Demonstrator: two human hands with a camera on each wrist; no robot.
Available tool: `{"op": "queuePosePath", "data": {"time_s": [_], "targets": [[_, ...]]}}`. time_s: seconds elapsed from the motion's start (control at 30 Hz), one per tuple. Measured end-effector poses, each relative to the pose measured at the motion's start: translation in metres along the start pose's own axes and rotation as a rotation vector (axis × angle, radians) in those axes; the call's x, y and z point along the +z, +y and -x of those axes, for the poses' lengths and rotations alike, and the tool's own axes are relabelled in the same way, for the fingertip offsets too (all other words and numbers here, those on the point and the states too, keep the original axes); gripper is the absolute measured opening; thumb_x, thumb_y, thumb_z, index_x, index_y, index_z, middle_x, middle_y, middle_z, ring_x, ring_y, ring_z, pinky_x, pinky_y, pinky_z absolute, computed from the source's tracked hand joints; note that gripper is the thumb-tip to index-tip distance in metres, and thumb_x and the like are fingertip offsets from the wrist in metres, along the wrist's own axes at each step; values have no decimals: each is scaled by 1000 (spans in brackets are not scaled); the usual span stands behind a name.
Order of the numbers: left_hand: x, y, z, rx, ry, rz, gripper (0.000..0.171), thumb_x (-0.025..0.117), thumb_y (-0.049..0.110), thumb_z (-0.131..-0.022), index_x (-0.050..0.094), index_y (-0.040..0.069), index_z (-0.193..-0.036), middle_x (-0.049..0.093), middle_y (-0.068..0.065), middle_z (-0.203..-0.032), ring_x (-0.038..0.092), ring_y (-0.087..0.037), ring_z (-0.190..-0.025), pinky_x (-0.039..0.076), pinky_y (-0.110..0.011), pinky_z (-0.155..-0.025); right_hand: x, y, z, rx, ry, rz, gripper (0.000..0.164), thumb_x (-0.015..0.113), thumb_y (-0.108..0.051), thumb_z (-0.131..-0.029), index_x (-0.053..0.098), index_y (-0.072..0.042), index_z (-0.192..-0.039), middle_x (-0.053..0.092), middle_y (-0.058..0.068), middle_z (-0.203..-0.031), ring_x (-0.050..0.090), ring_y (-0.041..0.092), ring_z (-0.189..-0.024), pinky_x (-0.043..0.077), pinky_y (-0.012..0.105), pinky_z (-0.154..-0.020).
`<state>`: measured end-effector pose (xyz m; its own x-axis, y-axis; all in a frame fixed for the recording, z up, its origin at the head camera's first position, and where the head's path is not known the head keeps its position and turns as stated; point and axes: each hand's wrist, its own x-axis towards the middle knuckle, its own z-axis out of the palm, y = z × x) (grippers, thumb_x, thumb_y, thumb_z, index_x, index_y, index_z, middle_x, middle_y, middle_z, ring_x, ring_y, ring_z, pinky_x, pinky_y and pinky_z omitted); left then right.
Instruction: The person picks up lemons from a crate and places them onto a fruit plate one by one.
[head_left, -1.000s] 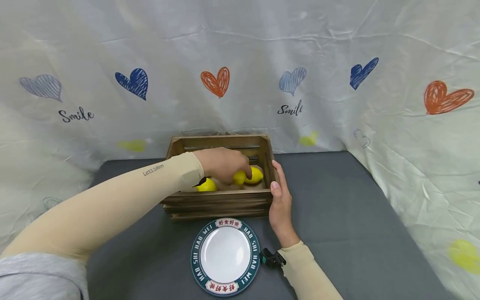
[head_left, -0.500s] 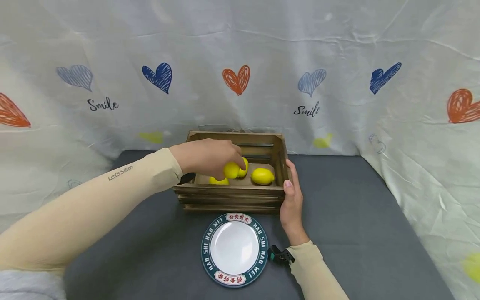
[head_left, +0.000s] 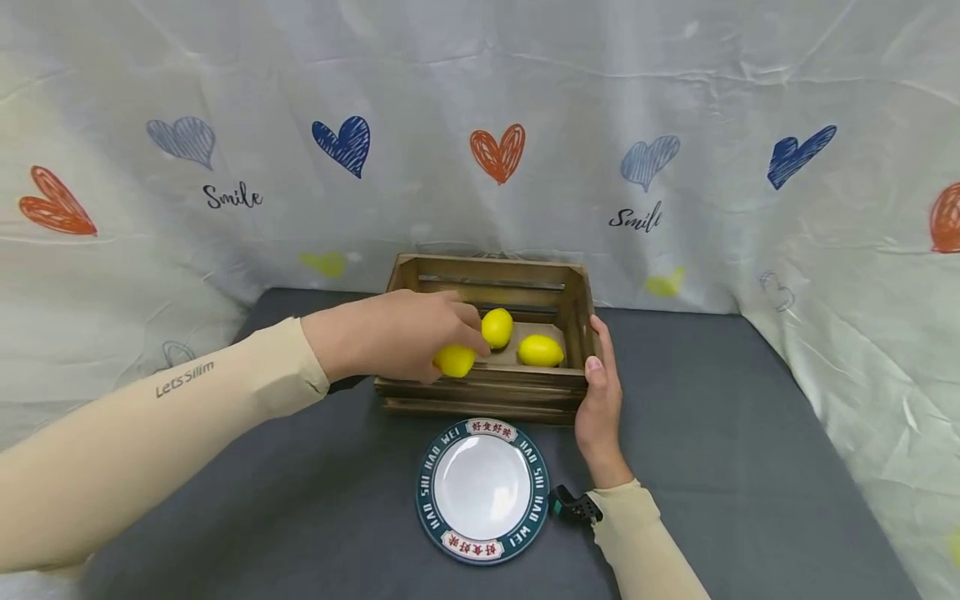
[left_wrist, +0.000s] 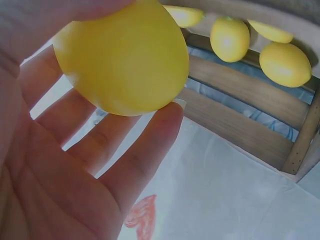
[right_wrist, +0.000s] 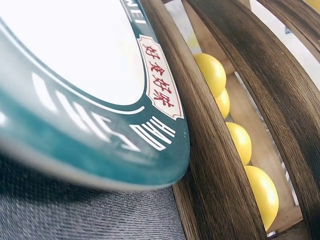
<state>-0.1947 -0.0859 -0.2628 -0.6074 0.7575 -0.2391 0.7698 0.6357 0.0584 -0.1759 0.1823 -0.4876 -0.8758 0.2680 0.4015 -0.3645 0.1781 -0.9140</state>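
In my left hand (head_left: 401,333) I hold a yellow lemon (head_left: 454,361), gripped between thumb and fingers over the front left of a brown wooden crate (head_left: 487,407). The left wrist view shows this lemon (left_wrist: 125,60) close up, with the fingertips around its underside. My right hand (head_left: 602,408) rests against the crate's right side, fingers straight along the outer wall and thumb at the front corner. Inside the crate lie several lemons; one lemon (head_left: 497,328) is near the middle and another lemon (head_left: 541,351) at the right. My left hand hides the crate's left part.
A white plate (head_left: 482,487) with a green lettered rim lies in front of the crate on the dark grey tabletop (head_left: 720,467). White cloth (head_left: 420,192) printed with hearts hangs behind. The right wrist view shows the plate's rim (right_wrist: 100,150) beside the crate's slats (right_wrist: 210,165).
My left hand has lifted the lemon from among the others and drawn it left and toward the front edge of the crate. The right hand stays on the crate. The head view has shifted slightly.
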Motion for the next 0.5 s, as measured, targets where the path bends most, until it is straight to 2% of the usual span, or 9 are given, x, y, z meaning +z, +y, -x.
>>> {"op": "queuePosePath", "data": {"time_s": [0.33, 0.5], "targets": [[6, 18, 21, 85, -35, 4, 60, 91, 10, -86, 74, 33, -139, 66, 6, -144, 56, -20, -127, 64, -39, -94, 0, -2, -2, 7, 6, 13, 60, 35, -40, -105, 42, -42, -165, 36, -15, -174, 30, 20, -161, 13, 66, -131], [20, 24, 25, 115, -72, -6, 59, 91, 11, -87, 74, 31, -139, 67, 3, -141, 57, -21, -127, 64, -37, -92, 1, -3, -2, 3, 5, 14, 60, 36, -40, -105, 42, -42, -165, 35, -12, -175, 31, 21, -161, 13, 66, -131]]}}
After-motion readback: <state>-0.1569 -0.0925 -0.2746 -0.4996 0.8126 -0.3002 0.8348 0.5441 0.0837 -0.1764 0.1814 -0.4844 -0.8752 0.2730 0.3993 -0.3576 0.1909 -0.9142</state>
